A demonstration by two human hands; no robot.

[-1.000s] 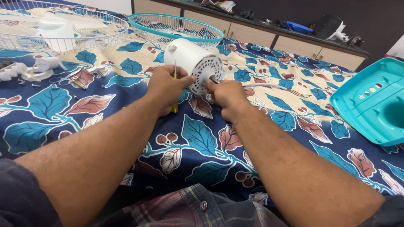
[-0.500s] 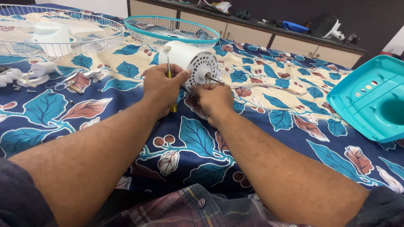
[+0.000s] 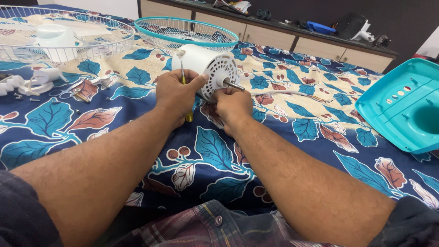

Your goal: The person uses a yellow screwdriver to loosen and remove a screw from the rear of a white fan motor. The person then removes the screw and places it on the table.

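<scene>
The white cylindrical plastic fan motor housing (image 3: 203,68) lies on its side on the leaf-patterned blue and cream cloth (image 3: 274,110), its metal shaft (image 3: 233,84) pointing right. The left hand (image 3: 176,91) has its grip clenched around a yellow-handled screwdriver (image 3: 185,91) and presses against the housing's near side. The right hand (image 3: 233,107) sits just below the shaft, fingers curled at the vented face; what it grasps cannot be told.
</scene>
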